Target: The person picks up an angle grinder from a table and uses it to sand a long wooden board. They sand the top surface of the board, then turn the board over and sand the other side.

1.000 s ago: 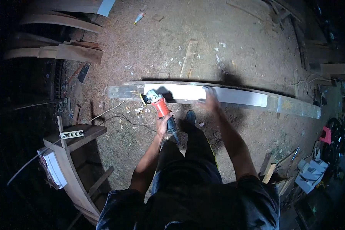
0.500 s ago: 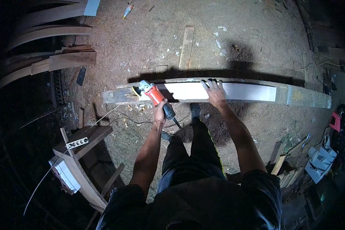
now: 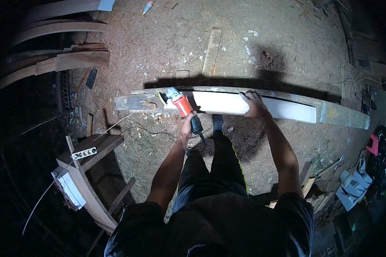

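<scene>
My left hand [image 3: 186, 124] is wrapped round a red and black angle grinder [image 3: 183, 106], whose yellowish disc is at the upper left. Beneath it lies a long wooden beam [image 3: 135, 103] with a pale white board [image 3: 287, 109] on top. My right hand [image 3: 256, 106] grips the pale board across its width, fingers over the far edge. The board's right end sits at a slant, over the beam's near edge. Its left end is partly hidden by the grinder.
Curved wooden pieces [image 3: 60, 28] are stacked at the upper left. A wooden frame [image 3: 92, 197] with a power strip [image 3: 85, 153] stands at the lower left. A cable [image 3: 148, 132] crosses the ground near my feet. White plastic items [image 3: 354, 188] lie at the right.
The pale board has slid right, and its right end has swung nearer to me. My right hand has moved right with it. The grinder in my left hand has also shifted slightly right.
</scene>
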